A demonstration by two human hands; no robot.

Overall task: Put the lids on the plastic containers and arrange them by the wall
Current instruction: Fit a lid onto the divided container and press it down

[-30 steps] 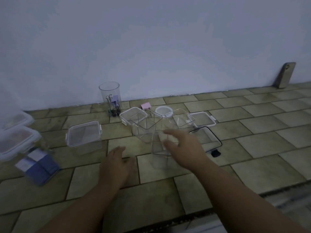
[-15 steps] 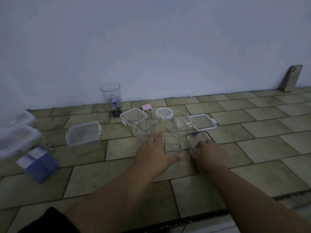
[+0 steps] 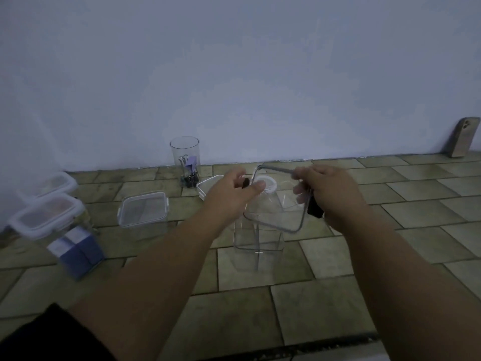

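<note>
A clear square lid with a dark rim and black clips (image 3: pixel 276 204) is held tilted in the air by both hands. My left hand (image 3: pixel 231 194) pinches its left edge at a black clip. My right hand (image 3: pixel 328 194) grips its right edge. Right below stands an open clear square container (image 3: pixel 257 246) on the tiled floor. Behind my hands lie a round white lid (image 3: pixel 268 184) and more clear containers, partly hidden.
A lidded clear container (image 3: pixel 143 209) stands at left. Two lidded containers with white rims (image 3: pixel 44 217) stand at far left, by a blue box (image 3: pixel 78 252). A tall round clear jar with binder clips (image 3: pixel 185 161) stands by the wall. A phone (image 3: pixel 464 138) leans on the wall at right.
My right hand picked the dark-rimmed lid up from the floor. My left hand left the open container and took the lid's left edge. Both now hold it above that container.
</note>
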